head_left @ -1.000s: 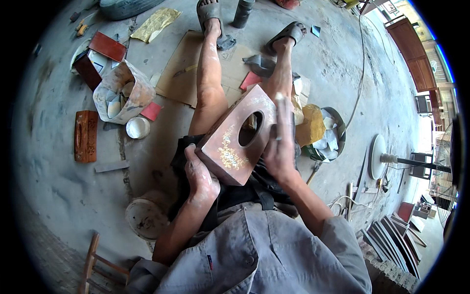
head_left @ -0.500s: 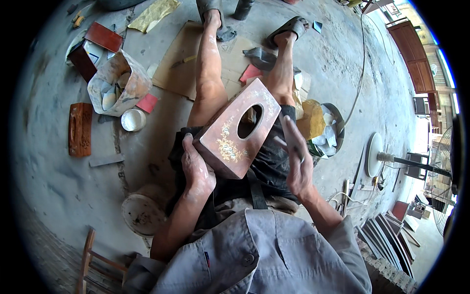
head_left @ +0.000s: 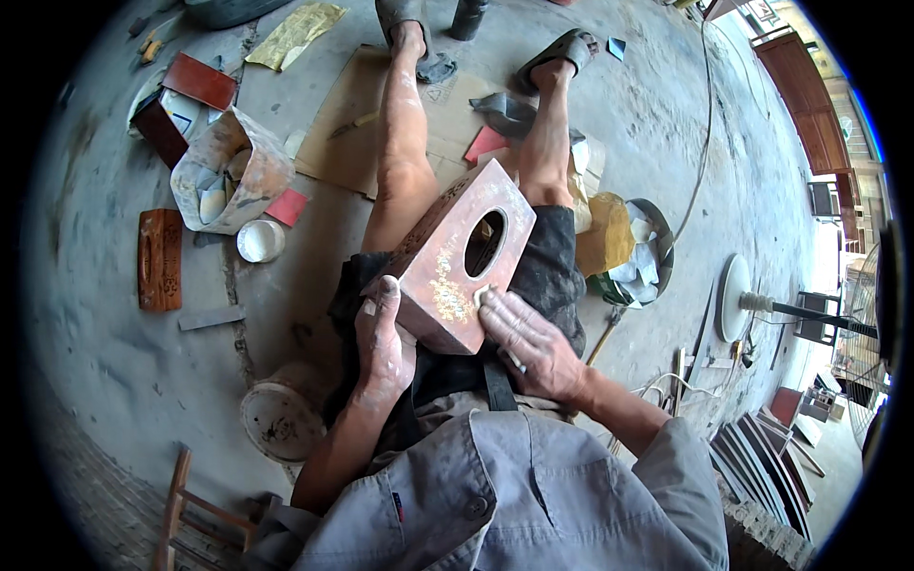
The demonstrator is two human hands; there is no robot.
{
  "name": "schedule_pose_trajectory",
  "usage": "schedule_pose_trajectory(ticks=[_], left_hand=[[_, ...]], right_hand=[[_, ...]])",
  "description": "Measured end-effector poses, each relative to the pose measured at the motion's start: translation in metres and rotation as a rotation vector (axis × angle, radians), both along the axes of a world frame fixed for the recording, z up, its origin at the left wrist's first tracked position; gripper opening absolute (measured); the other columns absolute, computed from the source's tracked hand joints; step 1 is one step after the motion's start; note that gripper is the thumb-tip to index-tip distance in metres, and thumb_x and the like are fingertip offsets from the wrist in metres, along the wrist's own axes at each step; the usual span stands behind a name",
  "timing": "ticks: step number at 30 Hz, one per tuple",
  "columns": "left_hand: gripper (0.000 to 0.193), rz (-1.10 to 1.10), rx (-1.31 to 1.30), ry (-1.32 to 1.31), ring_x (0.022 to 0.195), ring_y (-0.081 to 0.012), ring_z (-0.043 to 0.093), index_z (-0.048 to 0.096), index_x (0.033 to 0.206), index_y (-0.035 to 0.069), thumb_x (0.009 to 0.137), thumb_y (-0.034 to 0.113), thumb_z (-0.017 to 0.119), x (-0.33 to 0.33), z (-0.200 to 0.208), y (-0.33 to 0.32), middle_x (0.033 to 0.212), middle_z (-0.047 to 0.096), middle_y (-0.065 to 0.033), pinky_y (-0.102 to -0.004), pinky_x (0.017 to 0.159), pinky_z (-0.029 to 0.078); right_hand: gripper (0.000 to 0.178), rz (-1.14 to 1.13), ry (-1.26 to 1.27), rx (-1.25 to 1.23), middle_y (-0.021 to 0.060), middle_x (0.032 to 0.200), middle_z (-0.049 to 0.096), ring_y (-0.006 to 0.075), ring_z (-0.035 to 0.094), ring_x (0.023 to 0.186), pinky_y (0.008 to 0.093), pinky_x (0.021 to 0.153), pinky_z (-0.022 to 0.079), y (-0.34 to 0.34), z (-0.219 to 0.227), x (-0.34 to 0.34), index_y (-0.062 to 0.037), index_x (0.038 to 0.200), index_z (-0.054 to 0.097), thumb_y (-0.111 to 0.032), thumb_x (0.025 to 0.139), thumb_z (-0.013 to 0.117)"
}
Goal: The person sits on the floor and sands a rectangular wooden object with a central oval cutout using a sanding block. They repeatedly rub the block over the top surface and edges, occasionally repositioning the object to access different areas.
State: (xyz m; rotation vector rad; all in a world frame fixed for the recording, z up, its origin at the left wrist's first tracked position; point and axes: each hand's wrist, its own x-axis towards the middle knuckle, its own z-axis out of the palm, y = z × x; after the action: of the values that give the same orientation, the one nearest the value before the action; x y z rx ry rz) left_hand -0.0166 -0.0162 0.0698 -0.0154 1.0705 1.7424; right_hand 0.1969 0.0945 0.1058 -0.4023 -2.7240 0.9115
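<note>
Left hand (head_left: 383, 341) holds the box (head_left: 450, 262) by one corner, over the lap (head_left: 554, 276). Right hand (head_left: 529, 344) has its fingers together at the edge; I can't tell if it pinches anything. It looks like rubbing; the next rub needs a still box.

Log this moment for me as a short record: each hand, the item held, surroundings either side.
left hand: gripping the box's lower-left corner, thumb on the near edge
right hand: fingers on the top near its right edge, small pale piece at the fingertips
box: brownish, tilted over the lap, oval opening, gold floral pattern
floor left: whitish bucket, white tub, carved brown wooden piece
floor right: yellow sheet, dark round container
</note>
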Motion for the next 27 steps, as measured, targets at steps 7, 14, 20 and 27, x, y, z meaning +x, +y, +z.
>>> schedule_pose_trajectory(ticks=[7,14,20,27], left_hand=[[0.069,0.056,-0.034,0.042,0.127,-0.0240,0.060,0.053,0.139,-0.008,0.107,0.053,0.057,0.008,-0.006,0.001,0.137,0.062,-0.0160,-0.0408,0.112,0.045],[0.079,0.042,-0.069,0.050,0.132,-0.0262,0.056,0.050,0.144,-0.007,0.108,0.062,0.045,0.008,-0.001,0.001,0.145,0.058,-0.0169,-0.0438,0.114,0.043],[0.081,0.021,-0.081,0.039,0.135,-0.0258,0.054,0.047,0.149,-0.003,0.108,0.067,0.039,0.005,-0.003,0.001,0.147,0.056,-0.0138,-0.0448,0.116,0.042],[0.082,0.047,-0.100,0.041,0.134,-0.0255,0.054,0.047,0.150,-0.001,0.107,0.068,0.040,0.008,-0.006,0.000,0.148,0.055,-0.0130,-0.0447,0.116,0.042]], right_hand=[[0.071,-0.031,-0.031,0.083,0.0212,0.158,0.050,0.0353,0.046,0.150,0.0492,0.126,0.035,0.019,-0.011,0.000,0.0040,0.152,0.048,-0.005,0.084,0.063],[0.067,-0.077,-0.127,0.166,0.0198,0.160,0.048,0.0328,0.049,0.148,0.0445,0.118,0.045,0.031,-0.012,0.011,0.0012,0.153,0.049,-0.004,0.088,0.060],[0.066,0.032,0.044,0.028,0.0223,0.155,0.054,0.0352,0.052,0.145,0.0451,0.122,0.043,0.007,-0.002,0.007,0.0059,0.149,0.051,0.001,0.084,0.061],[0.065,0.135,0.110,-0.024,0.0234,0.153,0.054,0.0380,0.051,0.146,0.0490,0.123,0.040,-0.005,0.000,0.000,0.0075,0.148,0.051,-0.006,0.086,0.063]])
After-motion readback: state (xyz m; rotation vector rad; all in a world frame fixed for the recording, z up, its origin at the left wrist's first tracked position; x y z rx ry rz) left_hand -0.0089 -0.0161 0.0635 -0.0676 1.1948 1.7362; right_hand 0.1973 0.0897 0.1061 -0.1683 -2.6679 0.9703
